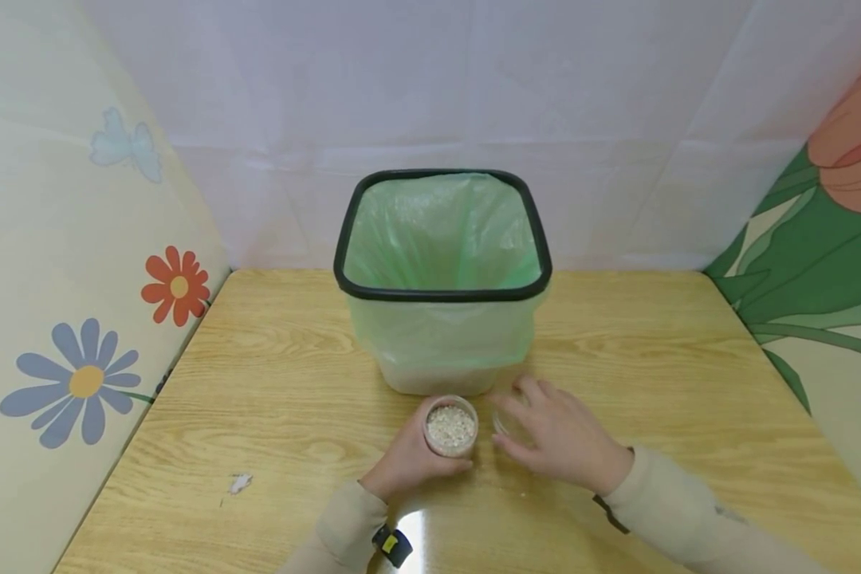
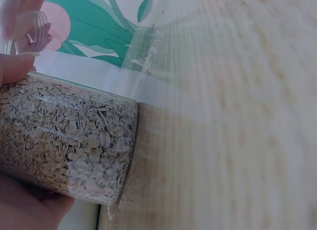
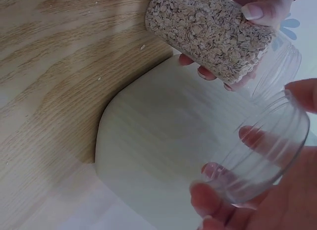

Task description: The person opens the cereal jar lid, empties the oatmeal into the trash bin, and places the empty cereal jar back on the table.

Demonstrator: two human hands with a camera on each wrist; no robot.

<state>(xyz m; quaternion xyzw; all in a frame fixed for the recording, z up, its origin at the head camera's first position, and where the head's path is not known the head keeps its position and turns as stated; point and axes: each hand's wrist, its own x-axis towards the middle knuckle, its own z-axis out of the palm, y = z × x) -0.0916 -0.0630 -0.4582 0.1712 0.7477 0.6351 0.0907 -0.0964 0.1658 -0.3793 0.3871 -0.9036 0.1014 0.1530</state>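
A clear jar of rolled oats [image 1: 451, 426] stands upright near the middle of the table, its top uncovered. My left hand [image 1: 412, 456] grips the jar round its side. To the right of it, my right hand [image 1: 563, 434] holds a clear screw lid [image 3: 262, 151] between thumb and fingers, apart from the jar mouth. In the left wrist view the oat flakes [image 2: 74, 136] show through the jar wall up to below the neck.
Right behind the hands stands a pale bin [image 1: 438, 379] with a green liner [image 1: 445, 331] and a black rim [image 1: 441, 296]. A small white scrap [image 1: 240, 483] lies on the wooden table [image 1: 258, 383] at the left. Tiny flakes are scattered near the jar.
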